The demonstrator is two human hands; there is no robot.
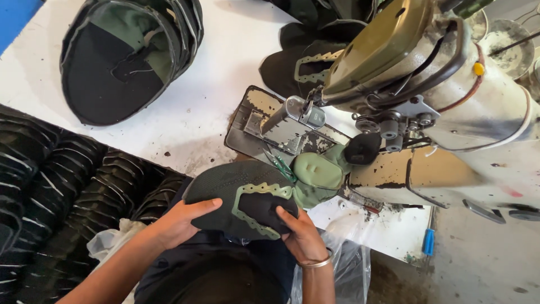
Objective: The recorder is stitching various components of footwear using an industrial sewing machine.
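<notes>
Head view: white desk [214, 95] carrying a sewing machine [427, 84] and stacked uppers [129, 56]. Shoe upper [242, 194], lying before the machine, is looking light, soft, floppy. Left hand [180, 222] and right hand [301, 236] are pinching its near edges, the best hold.

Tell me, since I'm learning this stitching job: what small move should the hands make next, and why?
Probably slide the shoe upper forward toward the sewing machine. Left hand and right hand grip its near edge, and only the green tongue lies by the machine's post.
</notes>
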